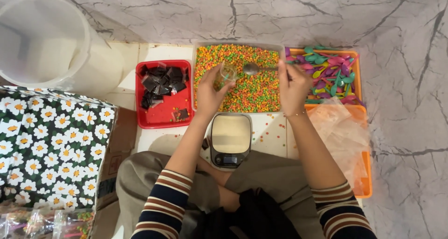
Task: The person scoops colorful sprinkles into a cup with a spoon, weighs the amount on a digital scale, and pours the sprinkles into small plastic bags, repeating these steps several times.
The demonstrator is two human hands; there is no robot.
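Looking down past my striped sleeves, I see my crossed legs on the floor, and just beyond my knees a small scale (230,140) with nothing on its pan. To my near left sits a box wrapped in daisy-print cloth (51,150); to my right, an orange tray (366,173) holds a heap of clear bags (343,134).

Further out, my left hand (210,93) is closed around a small clear cup (227,74), held tilted over the tub (280,48) of multicoloured candy beads (252,90). My right hand (293,83) is clenched on the handle of a metal spoon (252,68), whose bowl sits right at the cup's mouth. So both grips are full: cup on the left, spoon on the right, meeting above the beads.

I judge the filling to be at an early stage. The cup looks to hold few beads, if any, though it is too small to tell for sure. The empty pan suggests weighing is not yet done, and no filled bag shows on the tray. A few stray beads dot the floor beside the scale.

Left of the tub is a red tray (163,117) with dark square packets (161,80). Right of it, coloured plastic spoons (329,71) are piled in a second orange tray. Farthest left stands a big white bucket (42,43) on the marble floor.
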